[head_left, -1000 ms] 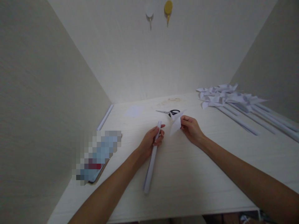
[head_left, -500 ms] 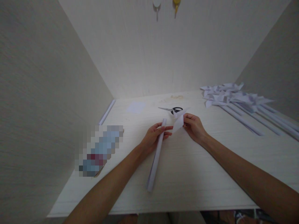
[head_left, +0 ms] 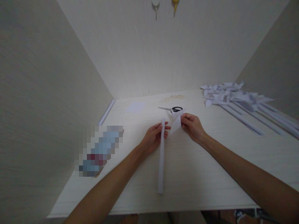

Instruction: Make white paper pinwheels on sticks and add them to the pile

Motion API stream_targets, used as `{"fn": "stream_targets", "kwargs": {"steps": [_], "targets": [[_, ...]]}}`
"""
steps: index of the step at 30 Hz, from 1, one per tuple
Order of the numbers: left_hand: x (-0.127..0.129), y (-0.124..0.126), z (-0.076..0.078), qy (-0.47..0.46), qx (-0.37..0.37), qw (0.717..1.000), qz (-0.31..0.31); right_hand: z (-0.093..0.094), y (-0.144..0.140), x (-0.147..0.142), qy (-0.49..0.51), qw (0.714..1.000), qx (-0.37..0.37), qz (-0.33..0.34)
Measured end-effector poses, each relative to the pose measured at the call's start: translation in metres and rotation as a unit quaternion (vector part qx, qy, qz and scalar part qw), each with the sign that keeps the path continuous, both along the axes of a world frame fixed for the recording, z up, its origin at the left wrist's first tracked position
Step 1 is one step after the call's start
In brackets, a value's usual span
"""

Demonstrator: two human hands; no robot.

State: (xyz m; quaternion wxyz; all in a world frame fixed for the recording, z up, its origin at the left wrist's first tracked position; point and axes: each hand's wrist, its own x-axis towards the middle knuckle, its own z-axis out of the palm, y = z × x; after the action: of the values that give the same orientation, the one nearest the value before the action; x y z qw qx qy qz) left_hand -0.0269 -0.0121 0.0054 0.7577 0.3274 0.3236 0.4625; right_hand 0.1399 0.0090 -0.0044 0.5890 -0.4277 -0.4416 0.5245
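The left hand [head_left: 153,137] grips a rolled white paper tube [head_left: 161,161] near its far end, the thumb lying over it and the fingers curled behind, some reaching past it to the right. The tube stretches from there towards the near edge of the tabletop [head_left: 210,177]; whether its near end touches the surface, I cannot tell. To the right, the right hand [head_left: 192,126] pinches a folded white paper piece [head_left: 176,124] between thumb and fingers, its left edge just beside the left fingertips; whether they touch is unclear. Just beyond that piece lie black-handled scissors [head_left: 172,110], blades pointing left. Farther left, a flat white sheet [head_left: 135,107] rests near the far wall [head_left: 130,56], and a second paper tube [head_left: 106,112] lies along the left wall [head_left: 58,93]. A pixelated object [head_left: 100,152] is nearer, left of the left forearm. At the far right, white paper pinwheels [head_left: 245,99] are heaped together, their rolled sticks [head_left: 241,119] pointing nearward and right. A white hook [head_left: 155,3] and a yellow hook [head_left: 175,2] hang on the far wall.
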Motion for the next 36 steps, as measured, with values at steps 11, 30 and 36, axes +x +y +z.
{"fn": "stream_targets", "kwargs": {"steps": [11, 30, 36], "targets": [[0.0047, -0.0037, 0.0027, 0.081, 0.019, 0.994, 0.076, 0.0022, -0.0063, -0.0039, -0.129, 0.983, 0.122, -0.051], [0.0062, -0.0042, 0.0047, 0.129, 0.056, 0.984, 0.11, -0.0025, -0.0089, 0.0014, -0.267, 0.924, 0.256, -0.095], [0.0062, -0.0042, 0.0051, 0.129, 0.056, 0.984, 0.113, -0.0023, -0.0084, 0.0016, -0.262, 0.927, 0.251, -0.095]]}}
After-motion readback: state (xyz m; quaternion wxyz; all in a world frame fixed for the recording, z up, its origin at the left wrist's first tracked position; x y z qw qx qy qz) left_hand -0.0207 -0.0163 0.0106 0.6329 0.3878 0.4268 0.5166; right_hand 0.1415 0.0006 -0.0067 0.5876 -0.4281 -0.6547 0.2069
